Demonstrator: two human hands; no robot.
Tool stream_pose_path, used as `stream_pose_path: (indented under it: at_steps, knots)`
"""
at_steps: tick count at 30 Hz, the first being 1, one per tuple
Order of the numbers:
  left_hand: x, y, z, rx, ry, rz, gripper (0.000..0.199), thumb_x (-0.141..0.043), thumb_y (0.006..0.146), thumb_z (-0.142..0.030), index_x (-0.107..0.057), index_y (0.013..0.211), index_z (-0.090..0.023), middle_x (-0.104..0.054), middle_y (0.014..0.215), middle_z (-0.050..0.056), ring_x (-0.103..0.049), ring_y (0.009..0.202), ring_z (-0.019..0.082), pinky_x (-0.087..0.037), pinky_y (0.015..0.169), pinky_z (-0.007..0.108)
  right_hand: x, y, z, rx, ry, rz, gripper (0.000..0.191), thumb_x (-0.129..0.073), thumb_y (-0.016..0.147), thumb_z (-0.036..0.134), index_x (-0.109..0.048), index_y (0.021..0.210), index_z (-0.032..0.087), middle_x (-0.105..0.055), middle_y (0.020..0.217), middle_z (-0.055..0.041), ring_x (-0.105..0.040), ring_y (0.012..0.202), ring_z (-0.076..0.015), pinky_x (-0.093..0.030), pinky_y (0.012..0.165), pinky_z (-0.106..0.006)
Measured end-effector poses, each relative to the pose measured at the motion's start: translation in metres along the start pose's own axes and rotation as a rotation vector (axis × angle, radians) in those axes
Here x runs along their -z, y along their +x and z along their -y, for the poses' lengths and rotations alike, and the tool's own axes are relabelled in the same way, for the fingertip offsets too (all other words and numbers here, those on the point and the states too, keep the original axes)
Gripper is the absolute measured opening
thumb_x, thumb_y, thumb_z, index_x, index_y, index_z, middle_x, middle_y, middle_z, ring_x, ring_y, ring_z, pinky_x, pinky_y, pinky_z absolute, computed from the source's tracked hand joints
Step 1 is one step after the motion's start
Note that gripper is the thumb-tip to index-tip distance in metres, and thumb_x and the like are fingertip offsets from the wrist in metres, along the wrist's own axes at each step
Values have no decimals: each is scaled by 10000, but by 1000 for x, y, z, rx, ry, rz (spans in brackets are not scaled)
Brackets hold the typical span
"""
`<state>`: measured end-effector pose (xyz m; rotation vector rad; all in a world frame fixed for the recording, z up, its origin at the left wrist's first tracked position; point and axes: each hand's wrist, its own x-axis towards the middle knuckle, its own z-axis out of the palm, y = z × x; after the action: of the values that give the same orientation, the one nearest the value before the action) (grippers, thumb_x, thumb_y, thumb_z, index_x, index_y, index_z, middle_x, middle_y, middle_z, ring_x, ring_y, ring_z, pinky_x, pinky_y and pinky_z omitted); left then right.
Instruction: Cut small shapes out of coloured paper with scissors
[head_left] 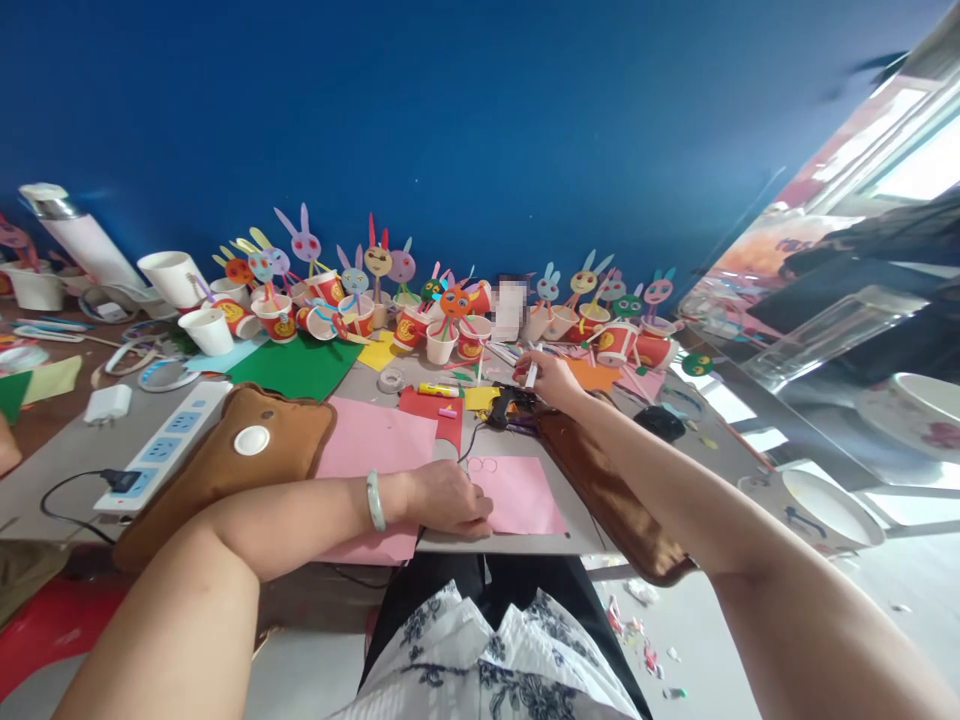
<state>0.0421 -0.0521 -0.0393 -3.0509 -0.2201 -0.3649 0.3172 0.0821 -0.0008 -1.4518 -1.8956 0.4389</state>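
Observation:
My left hand [452,498], fingers curled, rests on the left edge of a small pink paper [523,498] near the table's front edge. Two round outlines are drawn near that paper's top. My right hand [551,380] is farther back, its fingers closed on a white pen-like item [532,376], over a cluster of pens and a black object [501,408]. A larger pink sheet [375,430] lies partly beneath my left forearm. Just left of the black object are a yellow marker [439,390] and a red paper [420,407].
Paper cups with bunny figures [277,317] line the blue wall. A brown hand warmer [277,430] and a power strip [169,445] lie left. Another brown cushion [637,520] lies under my right forearm. Green paper [296,370] lies behind the pink sheet.

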Motion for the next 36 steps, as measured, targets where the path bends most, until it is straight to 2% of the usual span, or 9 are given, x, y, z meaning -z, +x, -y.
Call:
stream_pose_path:
  at_steps: [4,6,10,14,19,24,28,32,36]
  knots:
    - [2,1,2,54,-113,62,484,-529,939,-601,-668,838,-148,-672,635,83,-633,557,214,-414,503,291,-3,-11,20,-1,38,-10,250,-771,728,335,-676,883,163,-765,774,-83,-693,678,-215,-556,658,-336]
    - [3,2,5,172,-281,33,488,-545,927,-620,-680,899,-152,-685,686,72,-637,600,197,-411,538,279,-3,-26,33,19,73,-13,304,-764,751,400,-671,931,173,-775,865,-94,-709,727,-224,-569,679,-345]
    - [5,7,14,606,-791,-209,436,-541,955,-560,-627,1074,-149,-559,636,-27,-529,580,123,-388,572,242,-4,-71,62,107,184,9,373,-764,801,468,-658,1027,190,-778,958,-102,-730,776,-215,-592,706,-338]
    - [7,10,18,781,-1114,-398,458,-661,872,-517,-539,1119,-151,-496,711,-57,-493,635,103,-408,597,226,-4,-115,89,246,143,21,263,-739,864,372,-673,1046,194,-778,892,-73,-710,674,-171,-564,635,-286]
    - [13,7,14,699,-941,-325,332,-648,876,-425,-589,1067,-161,-554,735,-33,-517,654,118,-392,610,240,-12,-125,91,286,9,82,221,-697,889,390,-708,1022,214,-785,870,-66,-707,658,-168,-547,622,-267]
    - [8,3,13,560,-644,-220,254,-597,903,-332,-623,1099,-172,-658,804,6,-597,691,143,-415,669,257,-15,-80,63,136,-65,-51,253,-643,891,417,-686,1005,195,-766,854,-60,-661,631,-165,-518,598,-265]
    - [3,-1,13,287,-401,-118,176,-536,951,-310,-635,1005,-175,-710,887,46,-638,698,158,-396,628,268,-16,-45,48,80,-150,-86,232,-647,842,307,-669,1039,188,-744,809,-61,-647,654,-201,-500,636,-304]
    - [2,-2,12,81,-197,-80,166,-522,959,-268,-618,856,-180,-686,776,45,-625,640,162,-326,539,285,-37,-38,58,141,-198,10,298,-712,777,270,-678,1068,216,-749,935,-87,-671,836,-254,-492,753,-330]
    - [2,-1,11,62,-161,-112,196,-528,962,-289,-625,835,-176,-692,762,51,-618,636,163,-315,534,291,-73,-43,74,213,-164,167,214,-769,746,278,-677,933,228,-738,848,-44,-659,765,-212,-473,704,-281]
